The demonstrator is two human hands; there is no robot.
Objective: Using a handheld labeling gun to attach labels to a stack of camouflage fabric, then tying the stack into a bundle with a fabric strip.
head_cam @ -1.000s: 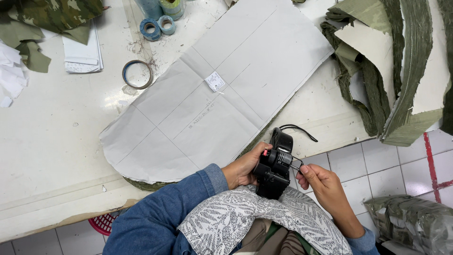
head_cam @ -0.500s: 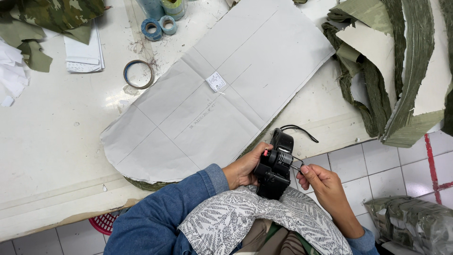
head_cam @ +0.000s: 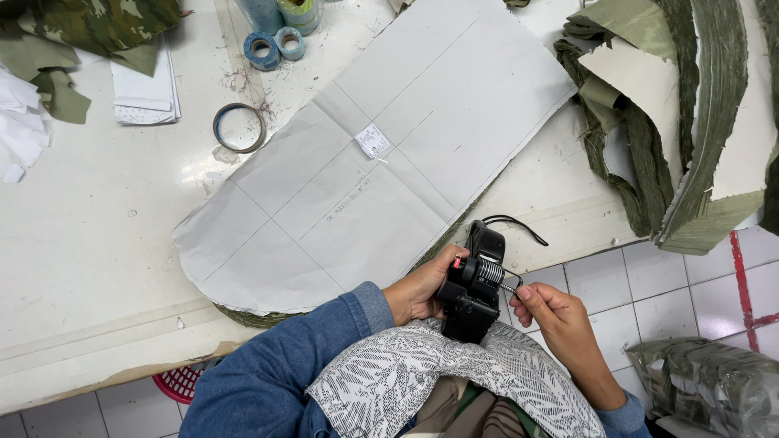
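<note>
Tool: black hand-held labelling gun [head_cam: 472,294], held off the table edge, just above the person's lap, so both hands can get at it w/o the table in the way.
Tool detail: ribbed metal roller on its side faces up toward the camera; red dot near top; black cord [head_cam: 511,224] loops from its top end onto the table edge, slack.
Left hand [head_cam: 418,290]: closed round the gun body from the left, thumb on top. Looks like the steadying grip.
Right hand [head_cam: 556,318]: fingertips pinched on a small metal part sticking out beside the roller; rest of fingers curled. Fine grip, so prob. adjusting, not carrying.
Lap: patterned grey-white cloth [head_cam: 454,381] draped under the gun, touching its lower end; gives a soft rest.
Sleeve: blue denim [head_cam: 276,373] on left arm, lying along the table edge.
Nearest on table: big pale paper pattern [head_cam: 365,162], rounded at the near end, laid flat over a stack of green fabric [head_cam: 251,315] whose edge just peeks out beneath, so the paper serves as cover/template. Small white label [head_cam: 372,140] sits near the middle.
Further left: tape ring [head_cam: 239,127], two blue spools [head_cam: 274,46], folded white papers [head_cam: 146,85], camo cloth [head_cam: 97,24]. All well apart from the hands.
Right: heap of olive fabric strips [head_cam: 690,122] hanging over the table edge.
Floor: white tiles, red basket [head_cam: 180,383] under table, wrapped bundle [head_cam: 714,385] at right.
</note>
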